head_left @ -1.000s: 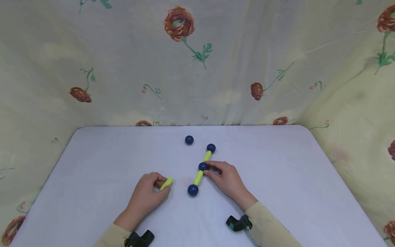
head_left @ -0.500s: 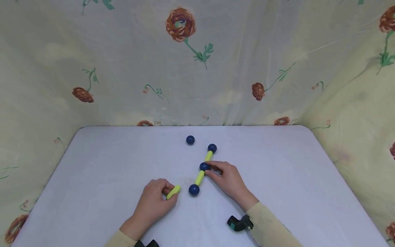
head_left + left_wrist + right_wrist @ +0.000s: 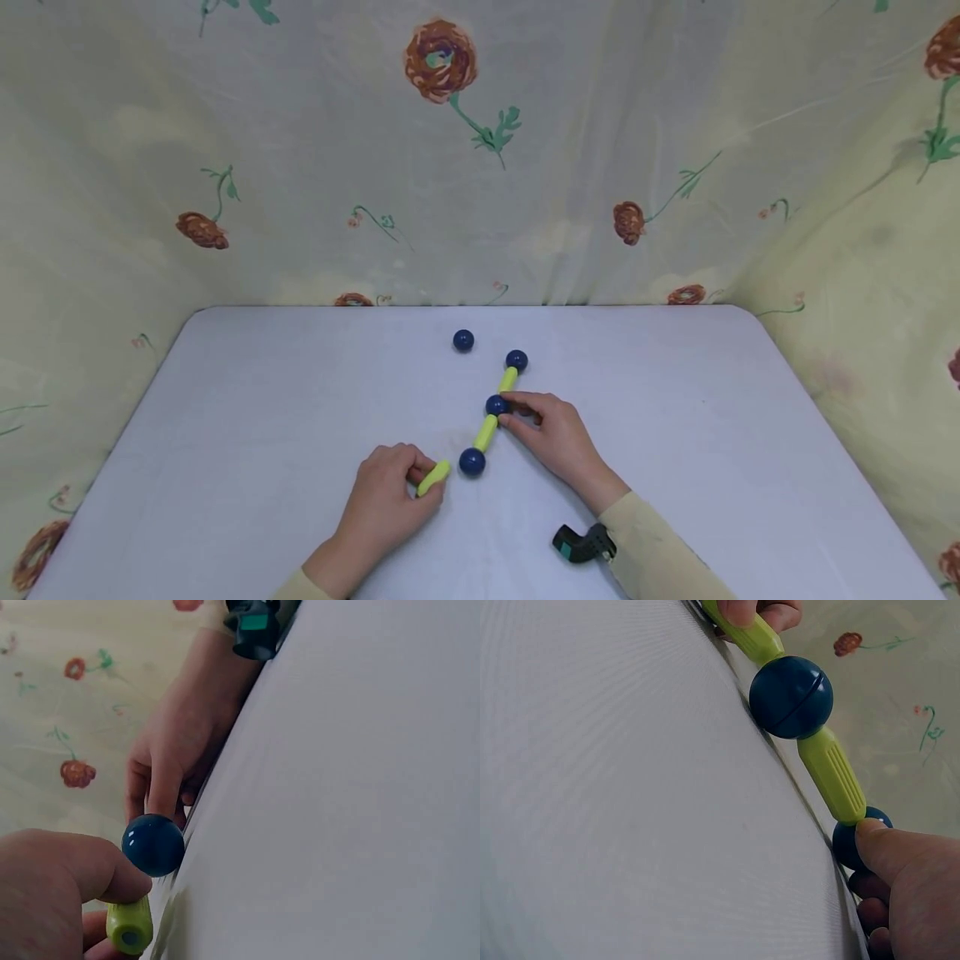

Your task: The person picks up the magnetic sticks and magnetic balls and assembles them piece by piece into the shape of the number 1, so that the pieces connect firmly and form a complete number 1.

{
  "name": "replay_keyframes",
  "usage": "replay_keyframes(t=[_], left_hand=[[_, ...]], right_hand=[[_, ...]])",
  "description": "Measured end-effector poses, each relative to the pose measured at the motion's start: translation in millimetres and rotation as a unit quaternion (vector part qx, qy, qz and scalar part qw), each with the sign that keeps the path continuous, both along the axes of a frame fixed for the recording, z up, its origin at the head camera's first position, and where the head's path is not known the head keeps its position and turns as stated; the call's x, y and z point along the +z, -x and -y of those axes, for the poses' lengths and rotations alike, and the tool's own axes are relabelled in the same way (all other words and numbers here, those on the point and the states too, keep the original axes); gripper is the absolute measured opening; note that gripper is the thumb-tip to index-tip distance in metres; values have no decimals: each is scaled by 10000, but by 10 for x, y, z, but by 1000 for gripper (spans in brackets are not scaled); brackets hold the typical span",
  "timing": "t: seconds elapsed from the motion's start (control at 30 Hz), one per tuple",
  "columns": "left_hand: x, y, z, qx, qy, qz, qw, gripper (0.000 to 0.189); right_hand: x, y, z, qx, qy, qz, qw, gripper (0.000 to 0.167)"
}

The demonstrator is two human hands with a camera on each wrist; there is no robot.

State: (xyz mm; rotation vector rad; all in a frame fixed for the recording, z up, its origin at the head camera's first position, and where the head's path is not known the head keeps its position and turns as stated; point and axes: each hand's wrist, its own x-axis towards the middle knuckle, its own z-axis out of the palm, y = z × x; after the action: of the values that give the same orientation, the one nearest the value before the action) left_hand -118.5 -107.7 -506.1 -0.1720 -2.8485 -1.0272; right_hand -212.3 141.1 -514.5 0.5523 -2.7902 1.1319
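My left hand [image 3: 393, 498] pinches a yellow-green rod [image 3: 432, 478] between thumb and fingers, just left of the near blue ball [image 3: 472, 462]. That ball ends a straight chain of blue balls joined by two yellow-green rods. Thumb and fingers of my right hand [image 3: 553, 436] grip the middle blue ball [image 3: 496, 405]. Between near and middle balls lies one rod [image 3: 832, 776]; the other rod [image 3: 507, 380] leads up to the far ball [image 3: 517, 360]. In the left wrist view the held rod [image 3: 130, 927] shows a round grey spot on its end.
A loose blue ball [image 3: 463, 340] rests toward the back of the white table [image 3: 675, 400], left of the chain's far end. Flower-printed cloth [image 3: 555, 167] hangs behind and beside the table. A black wrist device [image 3: 583, 543] sits at my right sleeve.
My left hand has moved right and toward the front of the table with its rod, closer to the near ball. My right hand stays on the middle ball.
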Motion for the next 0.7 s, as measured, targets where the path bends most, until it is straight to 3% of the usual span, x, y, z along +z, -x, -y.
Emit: replay_keyframes(t=[0.47,0.7], left_hand=[[38,-81,-105,34,-13,218,9998,17],[5,-92,-122,66,13,137,9999,17]], right_hand=[[31,-5,-1,46,28,30,10000,33],[32,-7,4,40,72,43,10000,32]])
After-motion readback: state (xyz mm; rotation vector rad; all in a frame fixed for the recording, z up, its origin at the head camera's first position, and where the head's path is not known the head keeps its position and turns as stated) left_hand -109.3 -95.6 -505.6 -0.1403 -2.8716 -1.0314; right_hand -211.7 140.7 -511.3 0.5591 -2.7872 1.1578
